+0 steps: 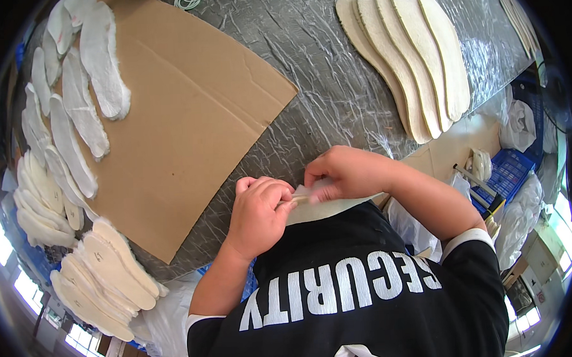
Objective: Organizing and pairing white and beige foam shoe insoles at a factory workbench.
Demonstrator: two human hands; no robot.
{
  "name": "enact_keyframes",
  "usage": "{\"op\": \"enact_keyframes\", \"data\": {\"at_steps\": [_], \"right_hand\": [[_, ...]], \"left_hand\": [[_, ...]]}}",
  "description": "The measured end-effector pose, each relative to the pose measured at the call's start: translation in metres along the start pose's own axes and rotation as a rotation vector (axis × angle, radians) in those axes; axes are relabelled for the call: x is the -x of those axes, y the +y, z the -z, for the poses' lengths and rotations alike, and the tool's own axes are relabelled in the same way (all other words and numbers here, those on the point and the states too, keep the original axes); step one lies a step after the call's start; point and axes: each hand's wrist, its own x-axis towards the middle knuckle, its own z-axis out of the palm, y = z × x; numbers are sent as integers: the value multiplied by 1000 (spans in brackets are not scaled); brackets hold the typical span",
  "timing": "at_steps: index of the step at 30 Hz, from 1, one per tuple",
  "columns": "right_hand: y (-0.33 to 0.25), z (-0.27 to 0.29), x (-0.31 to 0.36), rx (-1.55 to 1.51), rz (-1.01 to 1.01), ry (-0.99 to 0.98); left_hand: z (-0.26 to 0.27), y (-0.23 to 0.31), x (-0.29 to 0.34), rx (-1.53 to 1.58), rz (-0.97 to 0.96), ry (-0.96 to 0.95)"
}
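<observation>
Close to my body, at the near edge of the table, both my hands meet over a pale, thin-edged piece (301, 198). My left hand (260, 211) pinches its left end between thumb and curled fingers. From the other side, my right hand (346, 172) is closed with thumb and fingers together at its right end. A whitish, translucent sheet (329, 210) hangs below the fingers against my black shirt. The fingers cover much of the piece, so its full shape is hidden. Beyond my right hand lies a fanned row of cream insoles (409, 64).
A brown cardboard sheet (175, 119) lies left on the plastic-covered table (292, 31). Fluffy white insoles (81, 92) overlap its left edge. More cream insoles (108, 269) are stacked at the lower left. A blue crate (510, 172) and plastic bags (520, 200) stand at the right.
</observation>
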Motion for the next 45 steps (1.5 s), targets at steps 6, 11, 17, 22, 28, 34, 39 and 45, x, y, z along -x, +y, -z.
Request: {"op": "enact_keyframes", "data": {"at_steps": [6, 11, 17, 22, 28, 34, 39, 45], "right_hand": [[-4, -8, 5, 5, 134, 170], [3, -2, 1, -34, -69, 60], [0, -2, -13, 170, -102, -201], [8, -9, -7, 105, 1, -116], [-8, -13, -14, 494, -10, -171], [-2, -21, -16, 540, -95, -48], [5, -13, -9, 211, -28, 21], [6, -5, 1, -63, 3, 73]], "left_hand": [[0, 2, -1, -76, -48, 54], [-6, 6, 2, -273, -254, 178], [-11, 4, 7, -302, -353, 150], [-14, 2, 10, -313, -393, 131], [-17, 5, 13, -345, -441, 87], [-16, -1, 13, -292, -437, 54], [-18, -1, 12, -253, -234, 139], [-15, -2, 11, -231, -188, 165]]}}
